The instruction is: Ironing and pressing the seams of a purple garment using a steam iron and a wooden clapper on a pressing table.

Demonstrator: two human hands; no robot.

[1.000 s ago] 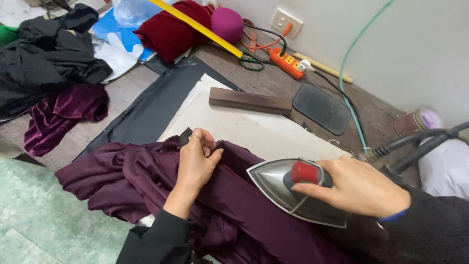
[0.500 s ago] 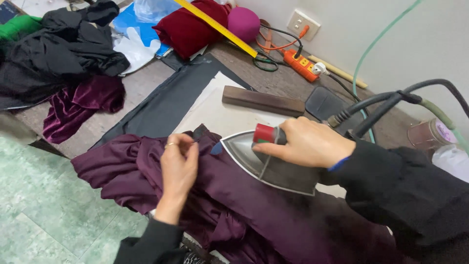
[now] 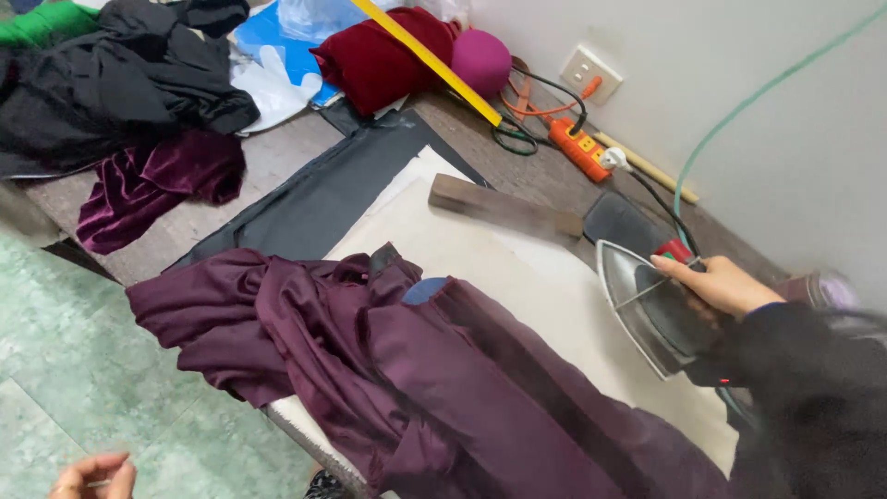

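The left hand (image 3: 91, 476) sits at the bottom edge of the view, off the table over the green floor, fingers loosely curled on nothing, well apart from the purple garment (image 3: 388, 370). That single garment lies bunched across the near corner of the cream pressing pad (image 3: 517, 268), its folds spilling over the pad's near edge; the far half of the pad beyond the garment is bare. The right hand (image 3: 721, 285) is wrapped round the red handle of one iron (image 3: 647, 310), which is tipped up with its soleplate facing the garment, over the pad's right side and clear of the cloth. Beyond the garment, one wooden block (image 3: 504, 208) lies on the pad's far edge. Farther still, one orange power strip (image 3: 577, 148) and one yellow ruler (image 3: 425, 55) lie near the wall, past the pad.
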